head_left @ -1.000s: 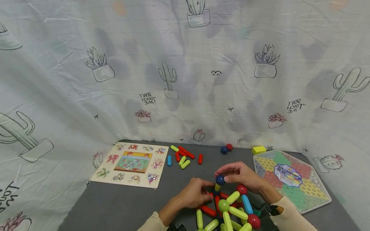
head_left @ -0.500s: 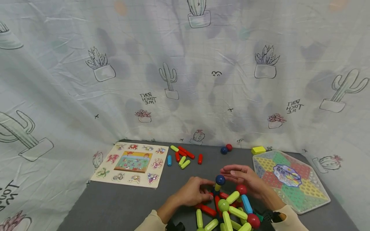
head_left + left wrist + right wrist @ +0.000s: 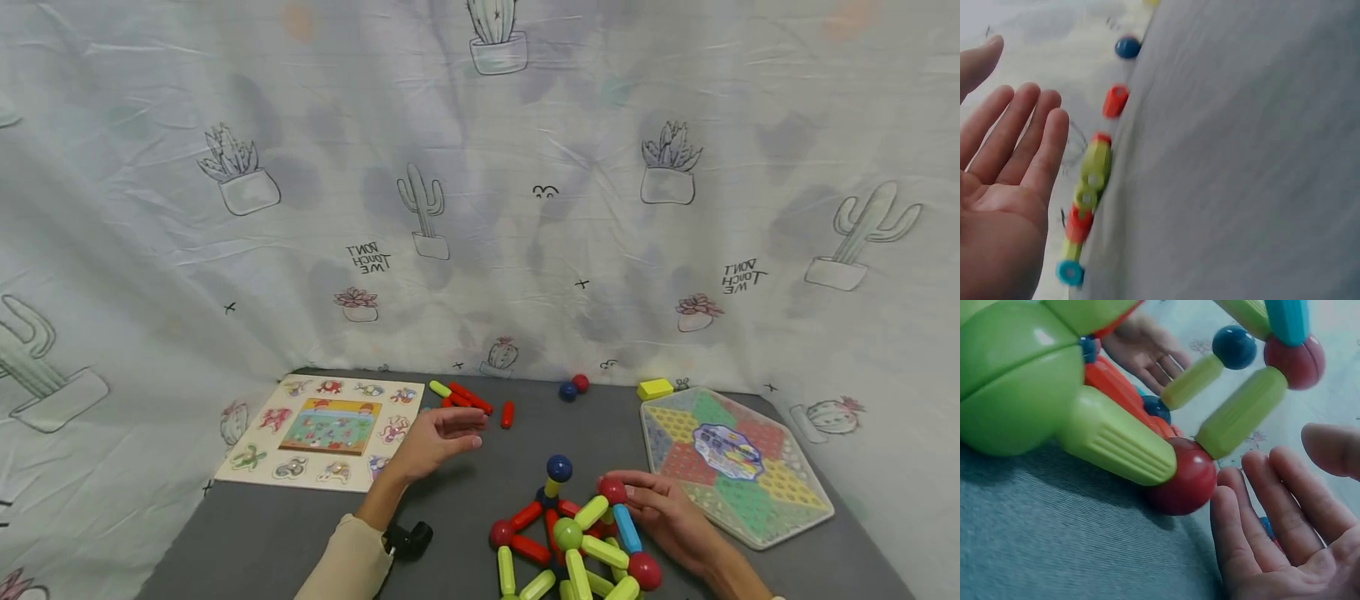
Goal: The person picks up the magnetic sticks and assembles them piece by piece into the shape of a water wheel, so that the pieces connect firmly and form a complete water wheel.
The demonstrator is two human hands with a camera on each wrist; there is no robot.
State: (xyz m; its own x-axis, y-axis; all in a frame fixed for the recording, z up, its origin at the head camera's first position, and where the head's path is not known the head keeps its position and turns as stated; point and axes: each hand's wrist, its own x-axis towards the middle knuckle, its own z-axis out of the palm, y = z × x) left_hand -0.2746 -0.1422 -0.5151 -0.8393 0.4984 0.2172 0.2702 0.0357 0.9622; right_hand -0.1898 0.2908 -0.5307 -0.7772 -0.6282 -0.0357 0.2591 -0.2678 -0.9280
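A construction of coloured rods and balls stands at the front of the table; its light green ball [image 3: 567,534] faces me. A dark blue ball [image 3: 559,468] tops a short yellow-green rod [image 3: 552,488] at its back. My left hand [image 3: 431,442] is in the air left of the construction, fingers extended and palm bare in the left wrist view. It is nearest the loose red rods [image 3: 471,398], partly covering that pile. Beside the construction, my right hand [image 3: 671,512] has its fingers close to a red ball [image 3: 612,490]; whether they touch it I cannot tell. It grips nothing.
A wooden picture puzzle board [image 3: 258,454] lies at the left. At the right is a hexagonal board [image 3: 731,467] in clear plastic, with a yellow block [image 3: 655,389] behind it. Loose blue [image 3: 567,391] and red balls [image 3: 580,383] sit near the patterned curtain [image 3: 495,208].
My left hand has left the construction and moved back and left toward the loose rods. My right hand has drawn away from the dark blue ball, down beside the red ball. The view has shifted slightly.
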